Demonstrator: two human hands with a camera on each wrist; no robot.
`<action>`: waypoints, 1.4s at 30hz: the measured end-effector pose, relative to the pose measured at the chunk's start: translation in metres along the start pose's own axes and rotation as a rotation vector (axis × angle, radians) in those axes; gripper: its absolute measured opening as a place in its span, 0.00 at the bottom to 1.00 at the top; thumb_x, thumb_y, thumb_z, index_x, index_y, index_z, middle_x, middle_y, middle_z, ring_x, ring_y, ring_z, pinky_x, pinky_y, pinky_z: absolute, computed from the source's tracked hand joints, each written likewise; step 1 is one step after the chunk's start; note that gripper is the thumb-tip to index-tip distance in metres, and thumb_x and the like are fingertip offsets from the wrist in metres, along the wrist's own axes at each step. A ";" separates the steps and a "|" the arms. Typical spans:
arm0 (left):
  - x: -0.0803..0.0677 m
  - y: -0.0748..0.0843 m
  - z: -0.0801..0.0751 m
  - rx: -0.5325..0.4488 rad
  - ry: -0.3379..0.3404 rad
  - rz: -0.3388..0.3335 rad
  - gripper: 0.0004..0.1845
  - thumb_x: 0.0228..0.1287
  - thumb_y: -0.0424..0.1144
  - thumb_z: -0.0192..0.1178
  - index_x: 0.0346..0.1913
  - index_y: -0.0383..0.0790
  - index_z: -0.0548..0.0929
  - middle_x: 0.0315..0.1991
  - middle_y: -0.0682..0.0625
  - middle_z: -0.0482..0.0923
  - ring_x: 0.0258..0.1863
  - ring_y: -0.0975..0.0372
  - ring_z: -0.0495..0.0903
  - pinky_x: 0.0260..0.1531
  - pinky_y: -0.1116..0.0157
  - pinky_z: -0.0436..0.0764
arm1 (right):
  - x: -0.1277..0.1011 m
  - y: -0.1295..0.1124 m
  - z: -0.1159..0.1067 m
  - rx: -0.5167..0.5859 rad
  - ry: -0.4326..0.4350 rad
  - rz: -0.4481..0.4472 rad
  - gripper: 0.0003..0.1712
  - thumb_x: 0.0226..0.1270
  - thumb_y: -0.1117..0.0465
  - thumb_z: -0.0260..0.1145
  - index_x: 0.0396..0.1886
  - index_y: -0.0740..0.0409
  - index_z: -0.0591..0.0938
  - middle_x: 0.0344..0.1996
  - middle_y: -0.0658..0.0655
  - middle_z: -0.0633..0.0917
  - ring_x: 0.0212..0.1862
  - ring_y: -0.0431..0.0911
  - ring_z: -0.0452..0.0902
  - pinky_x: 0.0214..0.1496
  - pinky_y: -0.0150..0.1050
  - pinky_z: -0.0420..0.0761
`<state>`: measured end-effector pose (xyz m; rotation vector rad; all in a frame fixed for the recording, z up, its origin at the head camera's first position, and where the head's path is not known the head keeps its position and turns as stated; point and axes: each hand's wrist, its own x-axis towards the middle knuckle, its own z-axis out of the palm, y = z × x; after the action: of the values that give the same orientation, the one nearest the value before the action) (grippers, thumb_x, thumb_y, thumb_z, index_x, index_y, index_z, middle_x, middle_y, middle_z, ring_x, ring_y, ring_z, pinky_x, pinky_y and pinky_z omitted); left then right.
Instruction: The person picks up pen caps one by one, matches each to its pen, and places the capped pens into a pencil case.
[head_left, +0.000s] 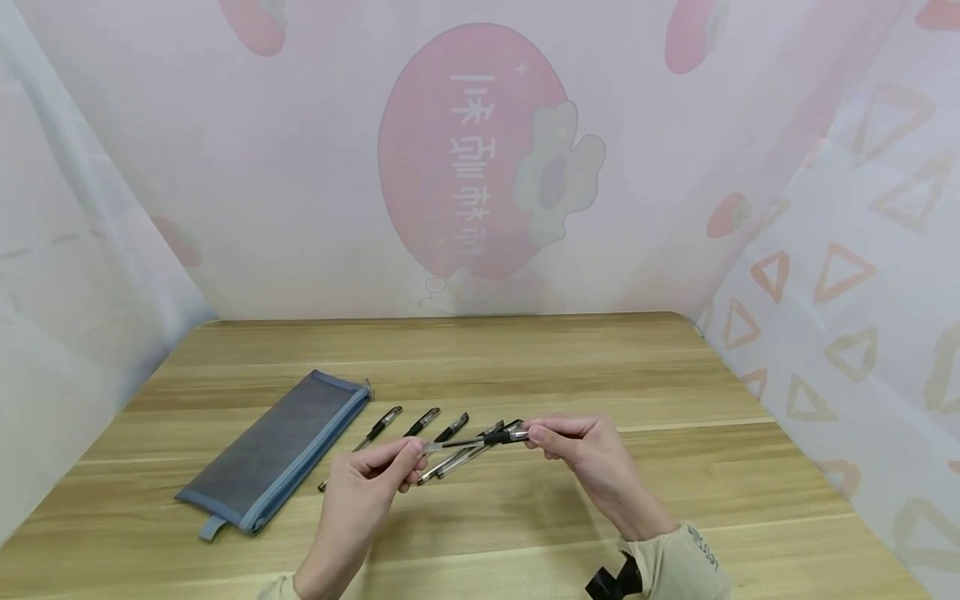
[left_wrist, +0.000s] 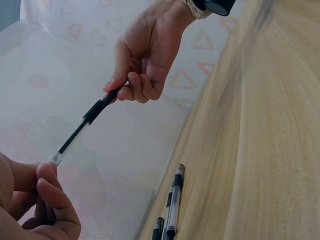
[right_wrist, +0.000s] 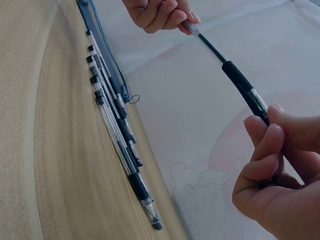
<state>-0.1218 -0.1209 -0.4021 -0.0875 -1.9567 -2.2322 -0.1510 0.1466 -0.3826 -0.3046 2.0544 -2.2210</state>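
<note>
Above the table, both hands hold one clear-barrelled gel pen [head_left: 491,437] between them. My left hand [head_left: 367,487] pinches its clear end between thumb and fingers. At the other end, beyond the black grip, my right hand [head_left: 592,467] pinches the pen at its cap, and the fingers hide the tip there. The right wrist view shows the black grip section [right_wrist: 237,77] bare between the hands. Several similar pens [right_wrist: 112,125] lie side by side on the wood below, partly covered by the left hand in the head view.
A grey-blue zipped pencil pouch [head_left: 270,450] lies flat on the left, slanting away, its zip side toward the pens. The wooden table [head_left: 600,358] ends at a printed cloth backdrop [head_left: 300,167]. A black strap device [head_left: 617,581] sits at the right cuff.
</note>
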 end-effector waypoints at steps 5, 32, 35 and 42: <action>0.000 -0.002 0.000 -0.002 0.009 -0.022 0.08 0.63 0.30 0.67 0.40 0.26 0.88 0.30 0.38 0.85 0.27 0.58 0.83 0.28 0.68 0.83 | -0.001 0.001 0.002 0.010 0.033 0.029 0.15 0.62 0.66 0.72 0.43 0.76 0.84 0.36 0.59 0.88 0.36 0.43 0.81 0.35 0.31 0.77; 0.000 0.000 0.002 0.039 0.002 -0.082 0.12 0.62 0.34 0.69 0.44 0.27 0.87 0.30 0.41 0.85 0.28 0.56 0.83 0.30 0.67 0.83 | 0.000 0.002 -0.002 0.014 0.030 0.076 0.06 0.64 0.64 0.71 0.38 0.60 0.90 0.38 0.58 0.88 0.38 0.42 0.80 0.36 0.32 0.75; 0.000 0.000 0.002 0.033 -0.004 -0.078 0.11 0.63 0.34 0.68 0.43 0.28 0.88 0.30 0.41 0.85 0.27 0.58 0.83 0.30 0.68 0.83 | 0.000 0.001 -0.003 0.020 0.027 0.077 0.06 0.64 0.64 0.71 0.39 0.61 0.90 0.39 0.58 0.87 0.38 0.43 0.81 0.36 0.31 0.75; -0.001 0.000 0.002 0.022 -0.008 -0.094 0.13 0.63 0.34 0.68 0.44 0.27 0.87 0.30 0.40 0.85 0.27 0.60 0.82 0.30 0.68 0.83 | 0.000 0.001 -0.003 0.029 0.022 0.074 0.11 0.64 0.63 0.72 0.43 0.66 0.88 0.36 0.58 0.88 0.38 0.43 0.81 0.36 0.32 0.76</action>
<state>-0.1213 -0.1188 -0.4024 -0.0024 -2.0288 -2.2705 -0.1521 0.1496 -0.3837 -0.1990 2.0072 -2.2185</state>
